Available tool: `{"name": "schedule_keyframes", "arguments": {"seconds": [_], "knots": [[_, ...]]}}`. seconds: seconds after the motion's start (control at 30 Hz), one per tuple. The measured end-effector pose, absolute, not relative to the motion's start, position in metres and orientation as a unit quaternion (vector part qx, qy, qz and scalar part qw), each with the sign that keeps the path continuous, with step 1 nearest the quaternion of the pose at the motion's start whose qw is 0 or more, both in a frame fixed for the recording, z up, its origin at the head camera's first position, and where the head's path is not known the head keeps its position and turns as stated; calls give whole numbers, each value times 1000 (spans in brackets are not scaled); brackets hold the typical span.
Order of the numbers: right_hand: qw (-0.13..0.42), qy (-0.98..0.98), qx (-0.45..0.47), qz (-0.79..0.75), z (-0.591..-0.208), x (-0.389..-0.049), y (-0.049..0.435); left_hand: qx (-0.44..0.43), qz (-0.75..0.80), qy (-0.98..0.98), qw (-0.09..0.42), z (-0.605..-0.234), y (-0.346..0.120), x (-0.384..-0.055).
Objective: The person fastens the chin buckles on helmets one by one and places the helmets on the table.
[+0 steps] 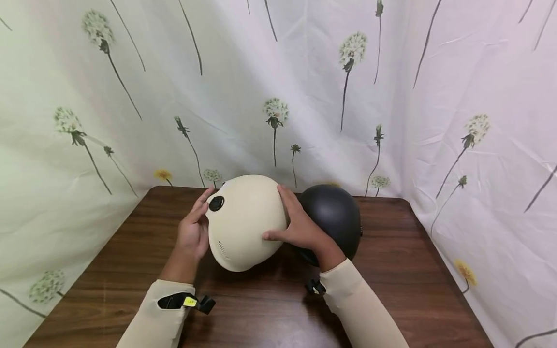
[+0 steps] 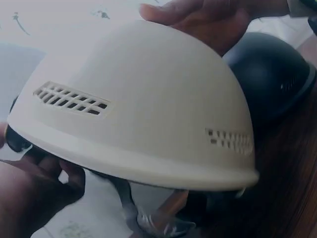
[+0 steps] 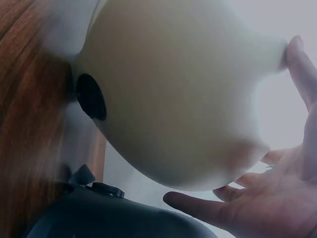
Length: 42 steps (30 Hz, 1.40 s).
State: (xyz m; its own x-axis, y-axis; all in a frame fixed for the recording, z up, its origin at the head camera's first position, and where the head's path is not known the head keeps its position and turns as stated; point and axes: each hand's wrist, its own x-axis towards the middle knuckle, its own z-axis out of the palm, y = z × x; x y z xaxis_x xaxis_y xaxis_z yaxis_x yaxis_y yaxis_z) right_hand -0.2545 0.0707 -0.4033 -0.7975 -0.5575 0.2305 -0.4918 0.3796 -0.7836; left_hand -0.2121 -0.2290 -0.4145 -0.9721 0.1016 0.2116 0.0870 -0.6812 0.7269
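Note:
A cream helmet (image 1: 250, 220) is held tilted above the table between both hands. My left hand (image 1: 194, 231) grips its rim on the left; in the left wrist view the fingers (image 2: 74, 178) curl under the edge. My right hand (image 1: 300, 226) spreads thumb and fingers round the rounded shell on the other side. A black round fitting (image 1: 216, 203) sits near the rim, and slotted vents (image 2: 74, 99) mark the shell. Below the rim hangs a dark strap (image 2: 125, 196) with a clear piece beside it. The helmet's inside is mostly hidden.
A black helmet (image 1: 335, 217) rests on the brown wooden table (image 1: 261, 309), just behind my right wrist. Around the table's back and sides hangs a pale curtain (image 1: 235, 96) with a dandelion print.

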Motion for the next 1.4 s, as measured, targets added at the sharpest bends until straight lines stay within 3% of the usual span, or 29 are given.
{"name": "schedule_keyframes", "arguments": {"seconds": [0.17,0.4,0.5,0.7,0.87,1.4], "knots": [[35,836,-311,-451,-405,-255,68,64,790,609,-39,-412,-230,-212],[49,832,-299,-465,-407,-254,65,99,543,792,-261,-410,-227,-213],[46,831,-296,-468,-407,-254,65,127,516,792,-301,-410,-226,-213],[50,830,-296,-470,-411,-256,65,195,495,784,-319,-407,-232,-212],[55,831,-294,-469,-413,-256,64,212,378,840,-327,-402,-229,-208],[49,835,-293,-463,-413,-253,62,173,120,945,-248,-371,-197,-184]]}}
